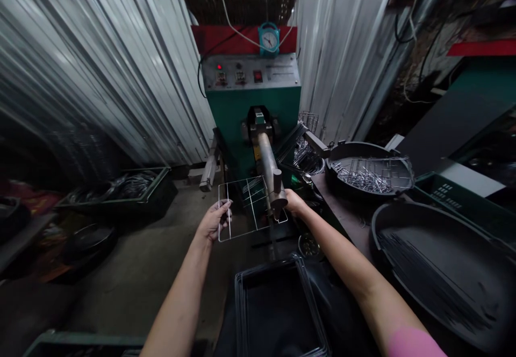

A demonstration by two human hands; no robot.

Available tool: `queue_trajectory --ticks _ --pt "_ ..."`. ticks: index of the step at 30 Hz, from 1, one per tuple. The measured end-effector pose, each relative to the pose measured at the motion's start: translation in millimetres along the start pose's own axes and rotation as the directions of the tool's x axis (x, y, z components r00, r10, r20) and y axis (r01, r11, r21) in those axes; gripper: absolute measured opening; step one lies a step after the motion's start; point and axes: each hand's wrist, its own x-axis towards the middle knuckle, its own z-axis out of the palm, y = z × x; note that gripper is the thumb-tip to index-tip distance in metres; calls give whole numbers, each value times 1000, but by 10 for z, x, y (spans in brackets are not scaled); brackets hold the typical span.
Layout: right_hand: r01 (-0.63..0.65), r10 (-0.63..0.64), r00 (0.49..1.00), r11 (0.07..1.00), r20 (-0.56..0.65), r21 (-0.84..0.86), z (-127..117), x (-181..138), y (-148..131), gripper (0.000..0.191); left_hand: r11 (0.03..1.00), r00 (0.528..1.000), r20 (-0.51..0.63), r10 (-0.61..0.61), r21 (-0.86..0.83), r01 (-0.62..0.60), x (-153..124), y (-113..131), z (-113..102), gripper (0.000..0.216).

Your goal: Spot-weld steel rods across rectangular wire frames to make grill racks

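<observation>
Here, my left hand point(212, 221) pinches the wire frame point(252, 205) near its left end, right end by the spot-welder arm point(267, 152); right hand point(296, 204) partly hidden, can't tell its grip. I'd keep frame level.

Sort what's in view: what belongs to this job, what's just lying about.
Apparently the job's:
silver rectangular wire frame, in the left hand
green metal machine with grey cylindrical arm
stacked dark rectangular wire frames
short silver wire pieces, possibly

Apparently just lying about:
turquoise round-faced clock
brown wicker basket

A metalworking workshop, shown by the green machine point(231, 111), wire frames point(241, 314) and corrugated metal walls point(133, 50)
</observation>
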Motion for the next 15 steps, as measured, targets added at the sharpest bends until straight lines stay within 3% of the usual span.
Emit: queue_trajectory --ticks 9,15 --pt "-16 16 1000 999 -8 -41 30 162 50 16 999 999 -3 -39 21 39 170 10 -3 22" --pt "-60 61 997 998 56 -21 -135 -90 21 18 999 998 20 53 0 -53 22 2 -26 26"
